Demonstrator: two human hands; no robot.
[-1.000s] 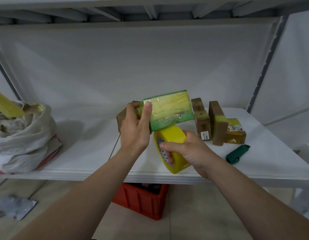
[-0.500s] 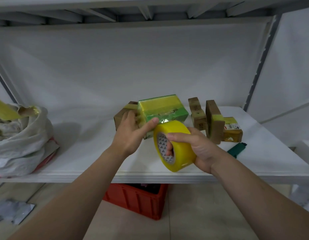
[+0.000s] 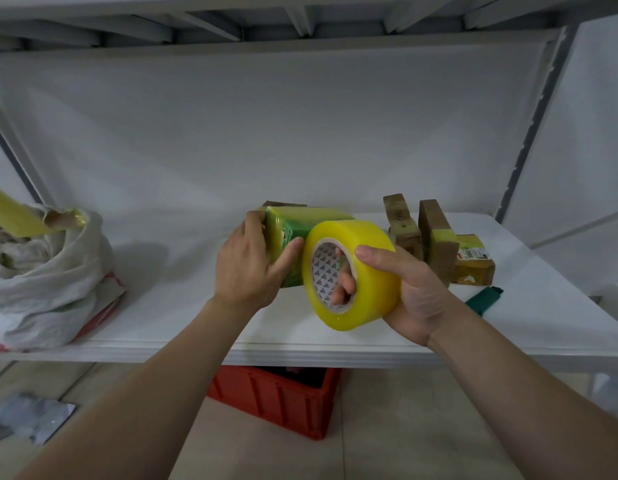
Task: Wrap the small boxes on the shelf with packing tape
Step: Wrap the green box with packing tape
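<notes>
A: Since a moment ago we've lowered the green box (image 3: 302, 223) toward the shelf (image 3: 182, 327), its long axis now running left to right.

B: Our left hand (image 3: 246, 268) clamps its near end; our right hand (image 3: 409, 292) grips the one tape roll (image 3: 349, 271), fingers through its core, touching the box.

A: Three brown boxes (image 3: 435, 237) stand toward the right edge, one behind; the front middle lies open

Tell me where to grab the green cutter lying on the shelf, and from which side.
Pinch the green cutter across its long flat sides, coming down from above. It lies flat on the shelf, clear of the boxes, so its narrow body is the easy part to close on.
</notes>
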